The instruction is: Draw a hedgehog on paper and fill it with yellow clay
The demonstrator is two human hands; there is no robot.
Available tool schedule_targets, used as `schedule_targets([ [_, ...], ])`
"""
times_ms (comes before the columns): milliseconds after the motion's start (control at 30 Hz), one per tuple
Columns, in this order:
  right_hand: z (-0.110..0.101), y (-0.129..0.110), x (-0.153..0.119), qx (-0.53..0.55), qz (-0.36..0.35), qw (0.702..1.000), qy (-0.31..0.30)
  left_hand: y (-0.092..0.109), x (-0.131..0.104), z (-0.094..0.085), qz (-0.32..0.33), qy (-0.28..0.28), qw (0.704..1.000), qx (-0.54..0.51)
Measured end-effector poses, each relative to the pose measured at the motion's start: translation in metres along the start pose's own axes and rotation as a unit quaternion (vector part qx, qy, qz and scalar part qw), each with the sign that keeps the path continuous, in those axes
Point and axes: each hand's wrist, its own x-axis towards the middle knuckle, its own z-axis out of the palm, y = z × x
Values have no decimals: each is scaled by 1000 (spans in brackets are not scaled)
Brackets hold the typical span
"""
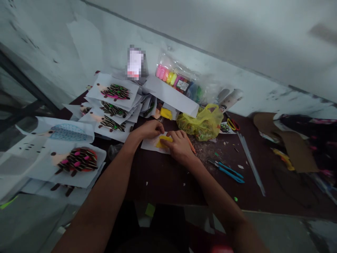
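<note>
Our right hand (180, 146), thumb parted from bent fingers, touches a yellow piece (159, 143) on white paper (147, 146). Our left hand (152, 129) curls nearby, its hold unclear.

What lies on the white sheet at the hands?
Beside a faint peach area, a yellow patch lies on the sheet, partly covered by the right hand. What that hand hides there cannot be seen.

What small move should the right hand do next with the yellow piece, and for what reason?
I would probably press the yellow piece gently with the right hand: its thumb appears to lie over that piece, which sits on the white sheet, and the left hand is at the sheet's upper edge, seemingly placed to steady it.
</note>
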Motion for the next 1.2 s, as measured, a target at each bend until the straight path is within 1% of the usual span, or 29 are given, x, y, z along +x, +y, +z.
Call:
schedule_targets([
  [133,6,4,-3,41,8,999,24,2,0,-2,5,-2,1000,13],
  [267,12,7,-6,108,58,990,66,4,-2,-5,14,-1,1000,13],
  [367,11,6,-4,108,77,988,77,4,-2,-5,13,-1,1000,3],
  [600,11,0,3,102,58,992,53,1,-2,-2,-2,27,999,-48],
  [800,13,6,7,117,49,991,41,-1,-1,1,2,35,998,-60],
  [900,13,11,8,123,34,991,45,1,-2,0,-3,33,998,-60],
  [1067,12,14,7,134,41,986,87,6,-4,-4,-7,29,998,-51],
  [1200,8,7,3,111,17,991,69,8,-5,-4,-14,27,998,-55],
])
